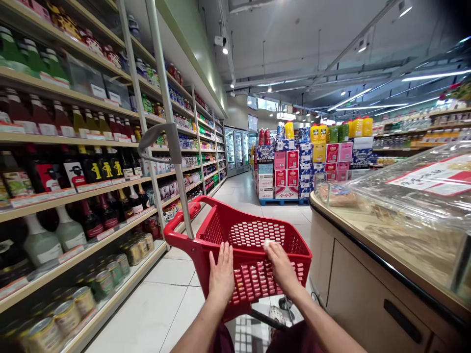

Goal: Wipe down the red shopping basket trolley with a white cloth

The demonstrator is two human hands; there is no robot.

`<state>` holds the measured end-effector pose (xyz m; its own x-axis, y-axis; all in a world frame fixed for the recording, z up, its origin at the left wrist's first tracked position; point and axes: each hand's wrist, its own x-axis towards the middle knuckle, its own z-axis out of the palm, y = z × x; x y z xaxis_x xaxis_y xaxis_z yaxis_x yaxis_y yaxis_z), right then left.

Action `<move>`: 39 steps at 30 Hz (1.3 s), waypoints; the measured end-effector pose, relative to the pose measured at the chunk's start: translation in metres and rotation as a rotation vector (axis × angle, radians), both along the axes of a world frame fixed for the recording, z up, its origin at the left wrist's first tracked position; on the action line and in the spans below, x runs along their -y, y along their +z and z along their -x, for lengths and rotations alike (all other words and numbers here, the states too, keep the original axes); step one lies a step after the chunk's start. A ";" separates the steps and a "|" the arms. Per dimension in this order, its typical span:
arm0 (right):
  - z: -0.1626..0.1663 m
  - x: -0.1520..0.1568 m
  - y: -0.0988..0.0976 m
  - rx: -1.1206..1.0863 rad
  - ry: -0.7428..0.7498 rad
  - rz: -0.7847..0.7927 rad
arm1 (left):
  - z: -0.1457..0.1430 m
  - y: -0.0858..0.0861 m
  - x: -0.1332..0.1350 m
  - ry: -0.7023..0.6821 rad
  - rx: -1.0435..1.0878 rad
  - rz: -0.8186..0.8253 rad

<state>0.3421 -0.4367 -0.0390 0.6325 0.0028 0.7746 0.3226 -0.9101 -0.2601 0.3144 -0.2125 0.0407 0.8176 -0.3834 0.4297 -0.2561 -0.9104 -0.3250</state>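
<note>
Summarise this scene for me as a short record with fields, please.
Place: shop, tiled floor
Left hand: open, laid on the near side of the red cart
Right hand: holds a small white item, too unclear to name, at the cart's rim
Left side: shelves of bottles and cans
Right side: counter with clear covers
Ahead: cartons stacked on a blue pallet

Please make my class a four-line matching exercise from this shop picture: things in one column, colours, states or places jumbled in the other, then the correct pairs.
Things
1. Shopping cart
2. Pallet under the stacked boxes
3. Right grip
4. Glass-door coolers

Descriptions
A. Blue
B. Far off, beyond the bottle shelves
C. Red
D. Has a small white thing at the fingertips

Right pairs
1-C
2-A
3-D
4-B
</note>
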 end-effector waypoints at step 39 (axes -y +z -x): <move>-0.009 -0.100 0.027 0.032 0.242 -0.134 | -0.007 0.032 -0.063 0.029 0.114 0.167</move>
